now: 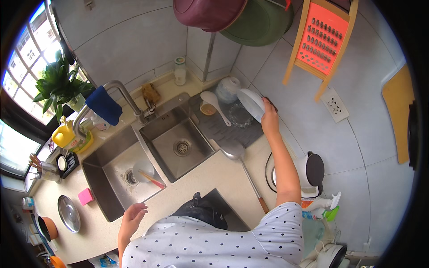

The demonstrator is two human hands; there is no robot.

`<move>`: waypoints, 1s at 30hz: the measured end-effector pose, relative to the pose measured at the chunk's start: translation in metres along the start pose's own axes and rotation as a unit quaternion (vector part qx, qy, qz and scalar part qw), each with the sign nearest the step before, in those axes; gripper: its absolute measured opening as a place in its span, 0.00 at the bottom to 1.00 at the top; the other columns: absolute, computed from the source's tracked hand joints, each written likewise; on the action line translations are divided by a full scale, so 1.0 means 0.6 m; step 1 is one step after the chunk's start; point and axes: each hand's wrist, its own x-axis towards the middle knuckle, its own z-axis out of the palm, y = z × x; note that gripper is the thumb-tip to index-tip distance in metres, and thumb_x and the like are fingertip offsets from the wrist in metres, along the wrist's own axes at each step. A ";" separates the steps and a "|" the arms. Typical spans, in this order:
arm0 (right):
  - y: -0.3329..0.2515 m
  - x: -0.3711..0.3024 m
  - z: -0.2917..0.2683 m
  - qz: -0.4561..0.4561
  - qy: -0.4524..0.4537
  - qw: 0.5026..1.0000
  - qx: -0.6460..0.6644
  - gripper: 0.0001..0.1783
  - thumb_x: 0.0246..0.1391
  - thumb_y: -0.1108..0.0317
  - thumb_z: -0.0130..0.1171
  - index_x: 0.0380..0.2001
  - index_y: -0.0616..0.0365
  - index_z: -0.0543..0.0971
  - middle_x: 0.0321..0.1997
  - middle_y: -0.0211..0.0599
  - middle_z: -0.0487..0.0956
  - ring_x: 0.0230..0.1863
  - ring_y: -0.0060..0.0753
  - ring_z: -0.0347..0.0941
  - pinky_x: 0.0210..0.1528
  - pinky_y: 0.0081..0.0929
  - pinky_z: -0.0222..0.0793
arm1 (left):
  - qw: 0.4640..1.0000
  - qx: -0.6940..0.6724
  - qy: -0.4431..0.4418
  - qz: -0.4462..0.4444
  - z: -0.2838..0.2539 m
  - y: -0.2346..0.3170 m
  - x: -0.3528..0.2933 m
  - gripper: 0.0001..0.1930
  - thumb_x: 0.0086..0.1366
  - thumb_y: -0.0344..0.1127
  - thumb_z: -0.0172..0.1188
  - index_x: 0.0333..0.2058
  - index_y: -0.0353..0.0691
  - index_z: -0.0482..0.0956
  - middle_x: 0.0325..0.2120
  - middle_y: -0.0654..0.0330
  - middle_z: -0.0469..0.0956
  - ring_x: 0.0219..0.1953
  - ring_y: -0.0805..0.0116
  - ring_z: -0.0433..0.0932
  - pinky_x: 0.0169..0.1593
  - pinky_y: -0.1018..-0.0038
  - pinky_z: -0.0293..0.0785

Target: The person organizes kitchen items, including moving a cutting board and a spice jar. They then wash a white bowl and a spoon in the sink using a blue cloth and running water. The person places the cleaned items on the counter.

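My right hand [269,117] grips the rim of a white dish [251,102], plate or shallow bowl, tilted on edge over the grey drying mat [216,129] right of the sink. Wet marks show on the mat beside the dish. A white rice paddle or spoon [215,105] and a stack of pale bowls [228,89] are there too. My left hand [132,217] hovers empty by the front edge of the left sink basin [105,187], its fingers loosely extended. In that basin lies a clear bowl [144,171] with chopsticks and a red-handled utensil [154,180].
A long-handled metal ladle or turner [243,167] lies on the counter below the mat. The faucet [119,88], hung with a blue cloth [103,105], arches over the sink. A white kettle [308,172] stands right of my forearm; a pot lid [69,214] and pink sponge [86,196] lie left.
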 end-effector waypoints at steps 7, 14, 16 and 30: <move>-0.032 -0.029 -0.046 0.036 -0.003 0.997 0.069 0.29 0.41 0.87 0.43 0.50 0.58 0.69 0.46 0.53 0.72 0.48 0.54 0.68 0.49 0.39 0.65 | 0.993 -0.107 -0.052 -0.025 0.004 0.031 0.004 0.11 0.61 0.27 0.51 0.42 0.32 0.70 0.37 0.55 0.75 0.40 0.66 0.75 0.46 0.73 0.71; -0.265 -0.069 -0.113 -0.246 -0.103 0.949 0.169 0.28 0.38 0.85 0.46 0.48 0.57 0.72 0.44 0.50 0.73 0.47 0.52 0.69 0.50 0.39 0.66 | 0.885 -0.420 -0.156 -0.123 0.014 0.079 0.049 0.22 0.65 0.45 0.47 0.49 0.32 0.64 0.44 0.49 0.71 0.47 0.56 0.72 0.54 0.58 0.68; -0.343 -0.078 -0.124 -0.385 -0.108 0.899 0.179 0.24 0.41 0.80 0.49 0.46 0.56 0.74 0.42 0.46 0.73 0.46 0.50 0.70 0.51 0.43 0.66 | 0.827 -0.504 -0.194 -0.155 0.015 0.092 0.055 0.29 0.63 0.52 0.47 0.52 0.31 0.60 0.48 0.47 0.68 0.51 0.54 0.68 0.57 0.56 0.64; -0.704 -0.111 -0.094 -0.632 -0.155 0.692 0.312 0.17 0.47 0.70 0.51 0.44 0.50 0.74 0.48 0.38 0.74 0.52 0.39 0.69 0.57 0.40 0.62 | 0.838 -0.539 -0.008 -0.079 -0.117 -0.014 -0.031 0.24 0.63 0.48 0.50 0.52 0.38 0.66 0.49 0.55 0.70 0.51 0.62 0.70 0.55 0.63 0.65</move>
